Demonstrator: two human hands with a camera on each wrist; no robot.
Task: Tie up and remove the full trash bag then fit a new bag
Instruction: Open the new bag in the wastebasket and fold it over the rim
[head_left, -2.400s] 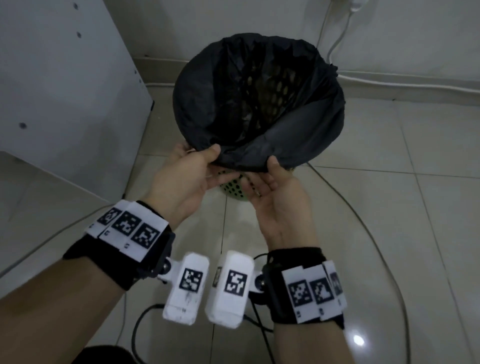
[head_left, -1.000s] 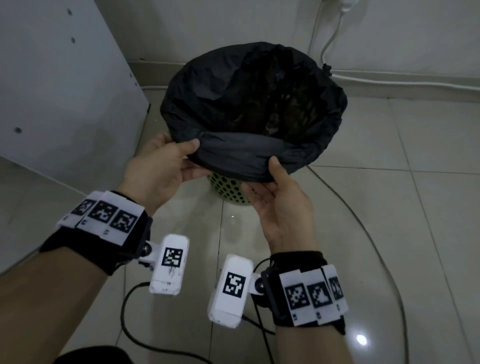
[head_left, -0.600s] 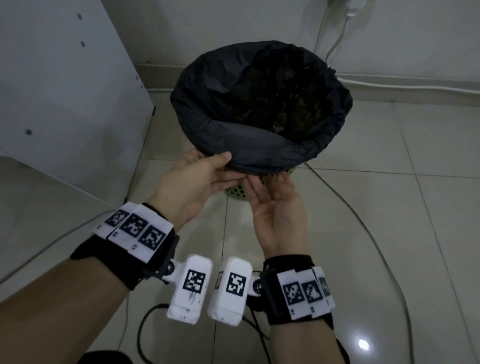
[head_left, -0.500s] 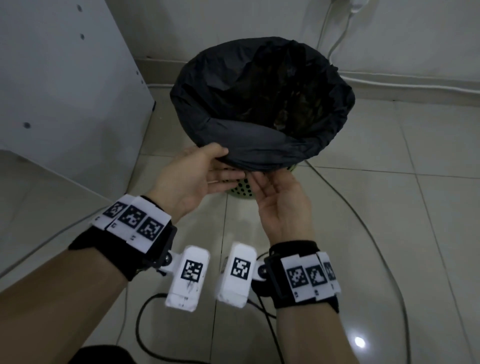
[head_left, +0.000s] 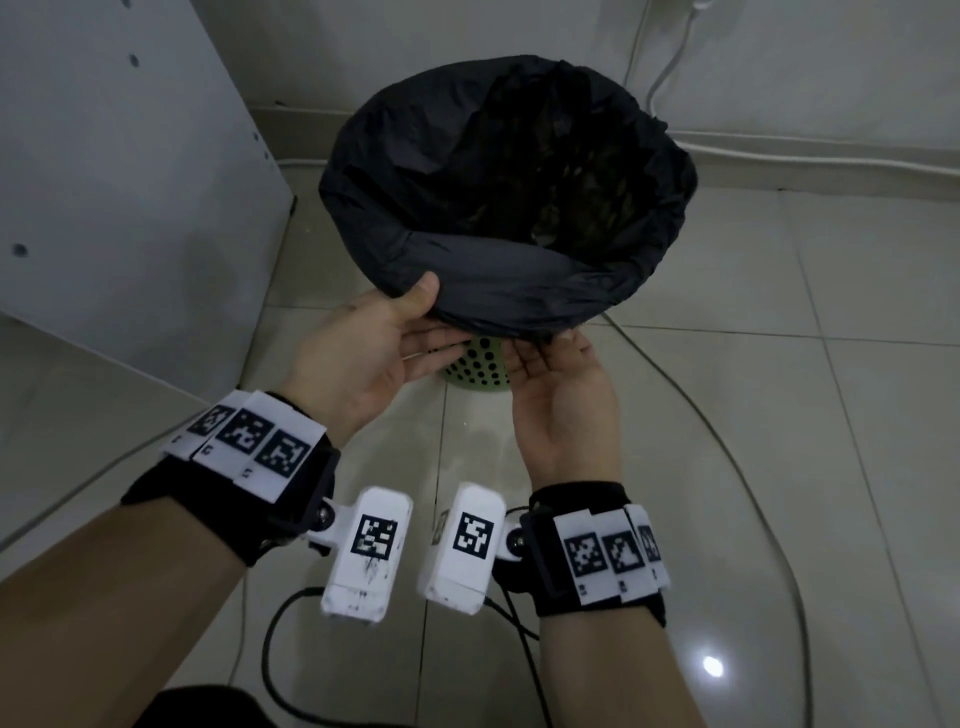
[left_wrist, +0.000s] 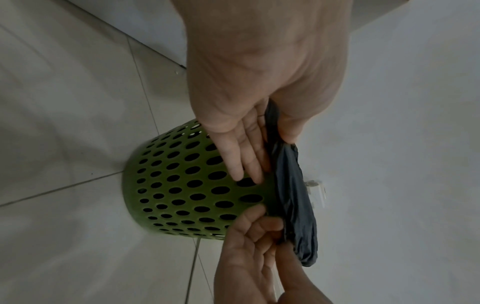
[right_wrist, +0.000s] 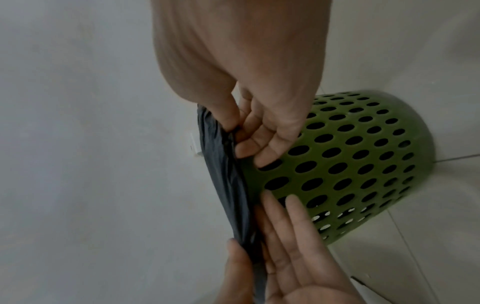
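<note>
A black trash bag (head_left: 498, 291) lines a green perforated bin (head_left: 475, 364) on the tiled floor, its top folded down over the rim. At the near rim my left hand (head_left: 400, 332) pinches the folded edge, thumb on top and straight fingers underneath against the bin (left_wrist: 182, 185). My right hand (head_left: 550, 358) lies palm up just right of it. In the right wrist view its (right_wrist: 241, 135) thumb and curled fingers pinch the bag's lower edge (right_wrist: 226, 181). The left wrist view has the bag (left_wrist: 293, 185) between my left hand's (left_wrist: 241, 144) thumb and fingers.
A white cabinet panel (head_left: 130, 182) stands close on the left of the bin. A grey cable (head_left: 727, 441) curves over the floor at right, a black cable (head_left: 270, 649) lies below my wrists, and a white cord (head_left: 779, 156) runs along the back wall.
Both hands have slid together along the near rim. The right thumb, earlier on top of the folded edge, is now tucked below it. The bag's fold sits a little lower on the bin.
</note>
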